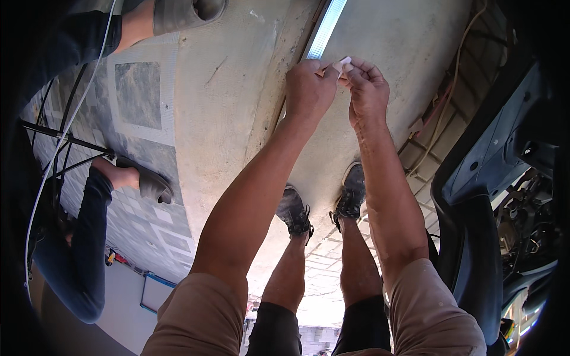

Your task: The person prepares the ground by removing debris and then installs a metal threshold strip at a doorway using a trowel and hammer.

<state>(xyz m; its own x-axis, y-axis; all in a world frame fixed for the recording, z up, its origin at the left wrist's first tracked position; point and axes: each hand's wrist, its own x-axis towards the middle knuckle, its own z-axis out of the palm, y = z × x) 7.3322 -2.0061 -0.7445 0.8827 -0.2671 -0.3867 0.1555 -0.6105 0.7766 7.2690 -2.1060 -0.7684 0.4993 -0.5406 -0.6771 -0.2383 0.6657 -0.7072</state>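
Observation:
Out in front of me, my left hand (310,88) and my right hand (368,89) meet, fingertips almost touching. Both pinch a small white piece (343,63) that looks like folded paper or tape; its exact kind is too small to make out. The fingers hide part of it. Behind my left hand, a shiny ridged metal strip (326,28) runs away along the concrete floor (237,107).
To the left sits another person in dark trousers (86,237) and grey slippers (155,183), near black metal legs (71,139) and a hanging white cable (64,133). A dark vehicle part (469,196) with exposed machinery stands close on my right. A thin hose (456,77) lies beyond it.

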